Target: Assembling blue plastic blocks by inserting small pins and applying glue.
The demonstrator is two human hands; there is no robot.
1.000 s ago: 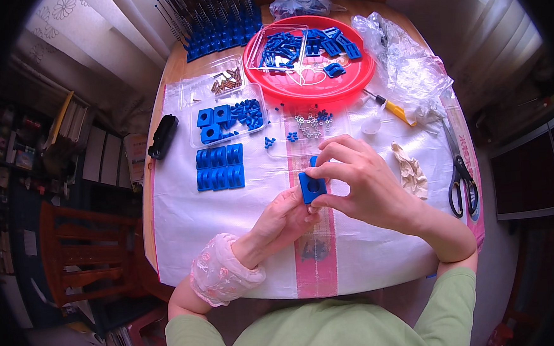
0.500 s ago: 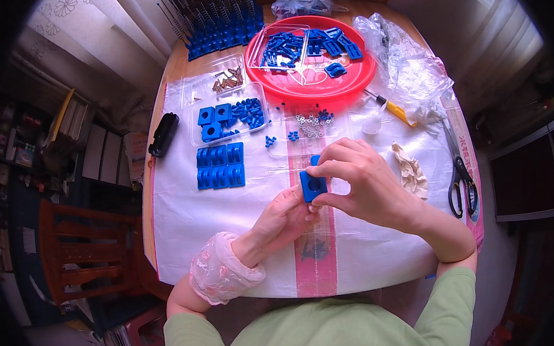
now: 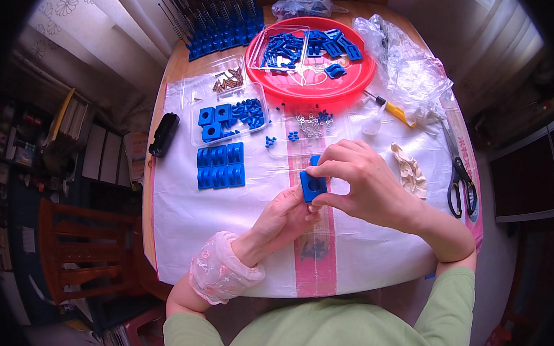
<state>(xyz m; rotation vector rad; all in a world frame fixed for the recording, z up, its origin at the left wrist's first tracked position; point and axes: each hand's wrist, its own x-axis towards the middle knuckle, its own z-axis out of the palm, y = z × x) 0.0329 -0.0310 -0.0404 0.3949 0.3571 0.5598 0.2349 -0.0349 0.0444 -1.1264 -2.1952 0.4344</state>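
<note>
From my seat I see both hands meeting over the middle of the table (image 3: 159,110), which is covered with a white sheet (image 3: 185,223) that has a pink stripe down its centre. The left hand (image 3: 286,218) comes up from the near edge, its wrist wrapped in a crinkled clear plastic cuff (image 3: 223,271), and its fingers support a small blue plastic block (image 3: 313,185) from below. The right hand (image 3: 366,183) curls over the same block, thumb and forefinger pinching its upper and right sides; whether something tiny is held between these fingertips I cannot tell, the view is too small there. The block is above the pink stripe, a little nearer to me than the table's centre. Just right of the hands a crumpled beige cloth (image 3: 410,171) lies on the sheet, and black scissors (image 3: 458,174) lie close to the right edge. To the left of the hands a neat group of blue blocks (image 3: 221,166) is set in rows, and beyond it a clear tray (image 3: 228,119) carries more blue parts. A black oblong object (image 3: 163,134) rests at the left edge. Small metal nuts (image 3: 312,123) are scattered past the hands, beside a yellow-handled tool (image 3: 392,110). Farther, a red round tray (image 3: 311,60) holds many blue pieces, with clear plastic bags (image 3: 410,70) at its right. At the far edge stand blue parts with springs (image 3: 220,24).
</note>
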